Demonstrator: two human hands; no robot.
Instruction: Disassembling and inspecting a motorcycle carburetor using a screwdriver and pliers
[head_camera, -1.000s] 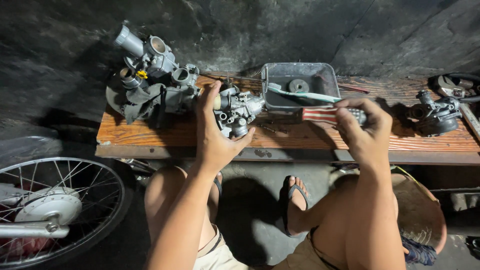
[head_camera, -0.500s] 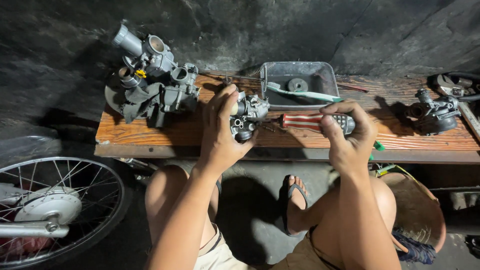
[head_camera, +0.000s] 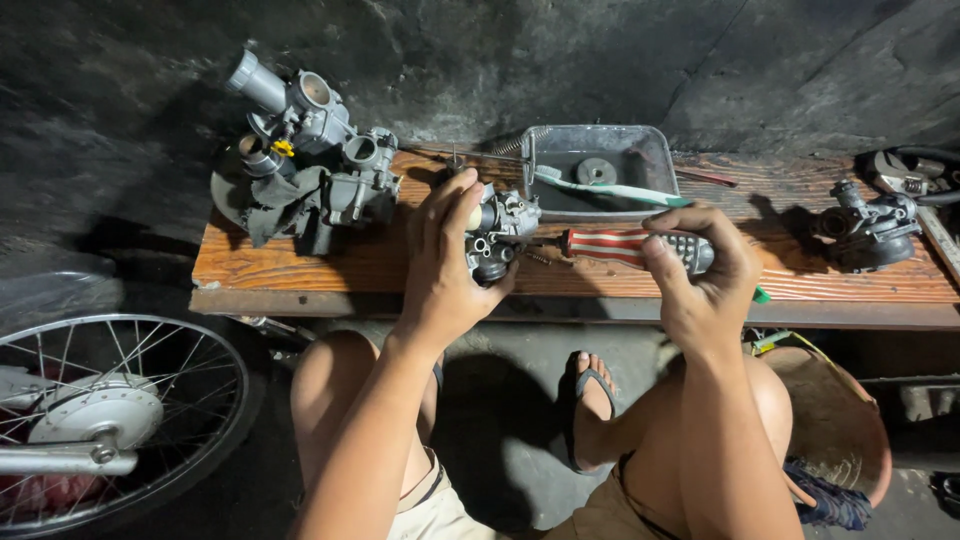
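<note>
So the left hand (head_camera: 445, 265) is wrapped around a small grey metal carburettor (head_camera: 497, 232), holding it just above the front of the worn wooden plank surface (head_camera: 300, 265). The right hand (head_camera: 700, 275) is closed on the black grip of a red-and-white striped screwdriver (head_camera: 625, 245). The key bit: the screwdriver lies nearly level, long axis running left to right, tip aimed at the carburettor's right side and just about touching it. Behind the tip sits a grey metal tray (head_camera: 600, 160) with a pale green toothbrush (head_camera: 610, 190) across it. Bigger carburettor cluster (head_camera: 300, 150) is off to the left.
</note>
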